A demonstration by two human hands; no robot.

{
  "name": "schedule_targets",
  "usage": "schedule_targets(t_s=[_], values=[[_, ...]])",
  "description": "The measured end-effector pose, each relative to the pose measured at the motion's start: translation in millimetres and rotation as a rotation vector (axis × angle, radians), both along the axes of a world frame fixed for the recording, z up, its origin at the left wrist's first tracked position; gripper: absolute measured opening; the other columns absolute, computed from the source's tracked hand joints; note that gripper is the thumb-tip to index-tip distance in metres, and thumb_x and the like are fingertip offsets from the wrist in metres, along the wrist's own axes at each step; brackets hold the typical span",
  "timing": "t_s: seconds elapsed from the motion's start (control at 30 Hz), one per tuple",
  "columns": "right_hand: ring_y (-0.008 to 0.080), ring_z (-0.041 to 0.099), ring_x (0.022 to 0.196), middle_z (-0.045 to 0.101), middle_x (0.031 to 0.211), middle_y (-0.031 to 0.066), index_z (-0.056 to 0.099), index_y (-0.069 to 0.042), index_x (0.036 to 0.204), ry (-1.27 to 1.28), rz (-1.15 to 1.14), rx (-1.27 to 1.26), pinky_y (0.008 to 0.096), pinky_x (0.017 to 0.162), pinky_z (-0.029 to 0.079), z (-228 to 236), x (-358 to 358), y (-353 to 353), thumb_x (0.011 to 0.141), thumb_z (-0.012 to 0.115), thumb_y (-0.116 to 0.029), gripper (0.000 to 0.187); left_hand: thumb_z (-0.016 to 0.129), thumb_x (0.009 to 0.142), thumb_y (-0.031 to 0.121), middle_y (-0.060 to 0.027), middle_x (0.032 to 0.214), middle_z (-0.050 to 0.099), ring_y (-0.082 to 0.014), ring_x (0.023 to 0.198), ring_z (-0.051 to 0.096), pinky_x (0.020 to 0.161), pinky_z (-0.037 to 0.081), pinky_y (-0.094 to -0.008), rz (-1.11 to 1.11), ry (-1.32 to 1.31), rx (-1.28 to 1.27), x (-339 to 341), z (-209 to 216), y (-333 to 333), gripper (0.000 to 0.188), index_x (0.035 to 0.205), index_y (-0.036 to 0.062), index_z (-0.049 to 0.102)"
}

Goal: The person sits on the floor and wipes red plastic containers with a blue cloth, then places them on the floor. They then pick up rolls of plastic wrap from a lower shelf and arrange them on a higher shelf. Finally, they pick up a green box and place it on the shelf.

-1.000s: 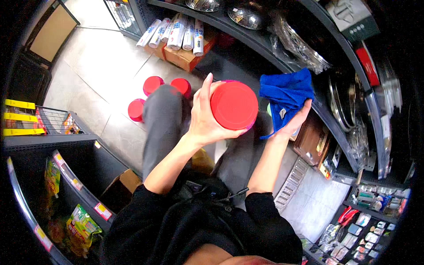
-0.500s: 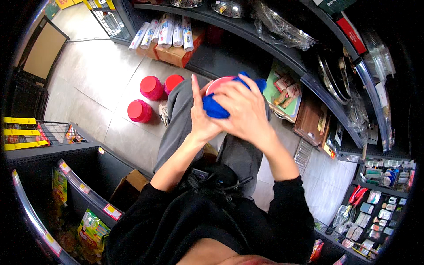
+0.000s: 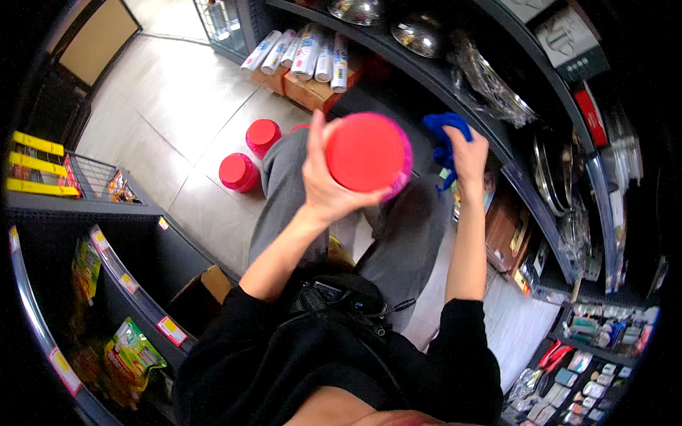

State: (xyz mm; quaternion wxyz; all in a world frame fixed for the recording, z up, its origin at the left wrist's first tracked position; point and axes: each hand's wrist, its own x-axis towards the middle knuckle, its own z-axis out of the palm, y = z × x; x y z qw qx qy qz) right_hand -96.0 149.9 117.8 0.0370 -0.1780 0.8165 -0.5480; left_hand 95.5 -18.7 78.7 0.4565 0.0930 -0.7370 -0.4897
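Note:
A pink jar with a wide red lid (image 3: 364, 153) is held up over my knees, lid toward me. My left hand (image 3: 321, 170) is wrapped round its left and lower side, thumb raised along the edge. To the right of the jar, my right hand (image 3: 469, 157) pinches a crumpled blue cloth (image 3: 450, 135) that hangs down from the fingers, apart from the jar. On the floor past my left knee stand similar red-lidded jars, one nearer (image 3: 239, 172) and one farther (image 3: 263, 136). Another is mostly hidden behind my knee.
Several white rolled tubes (image 3: 307, 53) lie on cardboard boxes (image 3: 312, 91) ahead. A dark shelf with metal lids (image 3: 417, 35) curves along the right. On the left, a low shelf holds green pouches (image 3: 133, 358) and an open carton (image 3: 201, 295).
My right hand has moved away to the right with the blue cloth, off the jar. The jar has tipped and come up so its red lid faces me, still in my left hand.

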Motion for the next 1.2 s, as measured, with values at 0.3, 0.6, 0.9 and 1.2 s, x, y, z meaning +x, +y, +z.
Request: schedule_targets(t_s=[0.3, 0.6, 0.9, 1.2], values=[[0.0226, 0.060, 0.083, 0.066, 0.099, 0.0081, 0.061, -0.006, 0.111, -0.754, -0.242, -0.639, 0.0347, 0.076, 0.050, -78, 2, -3, 0.084, 0.062, -0.033, 0.038, 0.086, 0.066, 0.015, -0.0188, 0.115, 0.057, -0.0231, 0.102, 0.062, 0.089, 0.051, -0.0334, 0.303, 0.173, 0.326, 27, 9, -165, 0.100, 0.141, -0.0045, 0.023], [0.0218, 0.063, 0.084, 0.067, 0.099, 0.0057, 0.063, -0.009, 0.107, -0.916, -0.210, -0.464, 0.0362, 0.076, 0.052, -77, -7, -3, 0.086, 0.061, -0.030, 0.030, 0.088, 0.057, 0.042, -0.0284, 0.130, 0.046, -0.0371, 0.121, 0.049, 0.101, 0.042, -0.0419, 0.749, -0.410, -0.104, 59, -97, -320, 0.114, 0.140, -0.0062, 0.027], [0.0213, 0.063, 0.089, 0.067, 0.098, 0.0058, 0.063, -0.008, 0.101, -1.133, -0.110, -0.135, 0.0373, 0.082, 0.051, -121, -55, -73, 0.086, 0.064, -0.026, 0.024, 0.087, 0.057, 0.044, -0.0304, 0.127, 0.047, -0.0424, 0.119, 0.046, 0.103, 0.037, -0.0459, 0.958, -0.727, -0.104, 69, -268, -385, 0.113, 0.140, -0.0061, 0.027], [0.0286, 0.059, 0.103, 0.065, 0.111, 0.0088, 0.061, -0.008, 0.107, -1.133, -0.207, -0.403, 0.0459, 0.099, 0.041, -295, -161, -153, 0.085, 0.059, -0.024, 0.028, 0.087, 0.056, 0.048, -0.0284, 0.134, 0.044, -0.0371, 0.125, 0.045, 0.106, 0.035, -0.0410, 0.986, -0.812, 0.098, 78, -348, -373, 0.113, 0.138, -0.0076, 0.032]])
